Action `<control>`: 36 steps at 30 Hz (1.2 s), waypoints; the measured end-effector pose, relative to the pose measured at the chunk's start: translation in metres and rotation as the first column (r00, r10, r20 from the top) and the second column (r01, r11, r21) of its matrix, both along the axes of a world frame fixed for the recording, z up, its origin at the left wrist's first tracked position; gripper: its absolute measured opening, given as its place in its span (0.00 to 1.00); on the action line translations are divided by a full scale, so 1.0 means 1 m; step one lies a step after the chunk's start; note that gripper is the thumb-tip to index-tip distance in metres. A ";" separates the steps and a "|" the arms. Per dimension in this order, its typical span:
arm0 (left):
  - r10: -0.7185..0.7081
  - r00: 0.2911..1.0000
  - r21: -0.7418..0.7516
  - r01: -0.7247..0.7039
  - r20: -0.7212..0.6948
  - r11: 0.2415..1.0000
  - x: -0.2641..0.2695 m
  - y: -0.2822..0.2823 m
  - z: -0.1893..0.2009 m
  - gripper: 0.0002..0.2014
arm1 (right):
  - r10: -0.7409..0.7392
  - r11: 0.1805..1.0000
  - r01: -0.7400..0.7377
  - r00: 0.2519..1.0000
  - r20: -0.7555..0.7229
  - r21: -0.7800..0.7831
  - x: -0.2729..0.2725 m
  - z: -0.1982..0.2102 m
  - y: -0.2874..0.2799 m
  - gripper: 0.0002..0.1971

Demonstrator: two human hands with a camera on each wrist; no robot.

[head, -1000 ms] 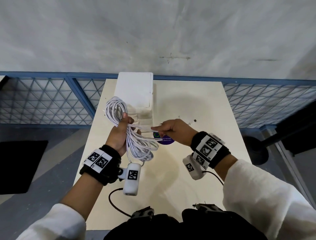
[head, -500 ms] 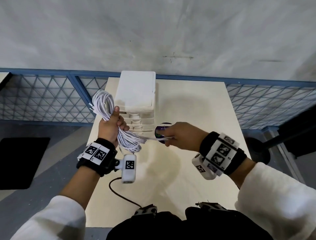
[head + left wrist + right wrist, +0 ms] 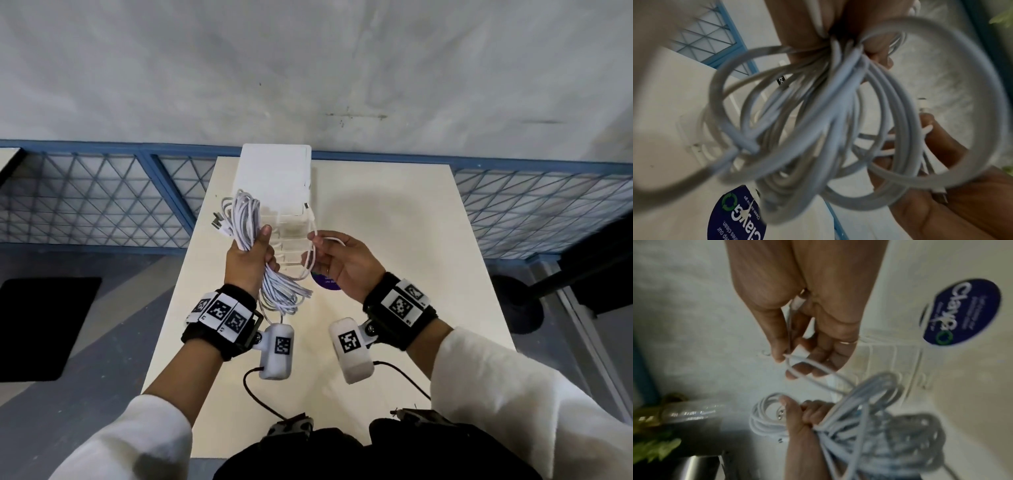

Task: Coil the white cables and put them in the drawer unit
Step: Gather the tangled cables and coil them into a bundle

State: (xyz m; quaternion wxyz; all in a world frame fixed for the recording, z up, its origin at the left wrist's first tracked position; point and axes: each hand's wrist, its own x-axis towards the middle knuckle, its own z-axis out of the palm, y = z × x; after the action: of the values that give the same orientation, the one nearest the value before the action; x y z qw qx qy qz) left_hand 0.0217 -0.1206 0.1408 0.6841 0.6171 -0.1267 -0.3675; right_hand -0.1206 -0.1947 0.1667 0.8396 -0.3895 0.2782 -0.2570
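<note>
Two hands hold the white cables over the table.

I see the left hand [image 3: 249,263] wrapped tight around a fat bundle of white cables [image 3: 274,287]. My right hand [image 3: 346,263] pinches the loose cable end [image 3: 313,240] between thumb and fingers. The white drawer unit [image 3: 274,178] stands just behind them on the table [image 3: 411,240], near a round blue sticker [image 3: 960,311].
</note>
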 end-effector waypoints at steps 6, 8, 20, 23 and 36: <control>-0.050 0.988 0.077 0.038 0.149 0.996 -0.017 -0.001 -0.004 0.10 | -0.005 0.975 0.018 0.998 -0.061 0.223 0.014 -0.020 0.011 0.06; -0.030 0.987 0.122 0.011 0.160 0.992 -0.019 0.000 -0.009 0.10 | 0.006 0.982 0.019 0.991 -0.133 0.187 0.016 -0.024 0.013 0.03; -0.111 0.970 0.221 0.062 0.216 0.973 -0.047 -0.003 -0.005 0.15 | 0.124 0.991 -0.135 0.947 -0.297 -0.017 0.002 -0.013 0.033 0.03; -0.168 0.938 0.231 0.099 0.304 0.968 -0.056 0.001 -0.003 0.16 | 0.031 0.998 -0.016 0.968 -0.251 0.059 0.001 -0.021 0.034 0.14; -0.489 0.854 0.403 0.390 0.179 0.828 -0.103 0.001 0.011 0.20 | 0.079 0.994 -0.056 0.957 -0.278 0.089 -0.017 -0.036 0.032 0.20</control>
State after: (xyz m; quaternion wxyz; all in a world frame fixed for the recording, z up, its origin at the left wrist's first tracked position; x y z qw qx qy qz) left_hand -0.0817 -0.1192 0.1519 0.4336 0.7279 -0.2922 -0.4436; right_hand -0.1379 -0.1630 0.1308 0.8147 -0.3974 0.3914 -0.1587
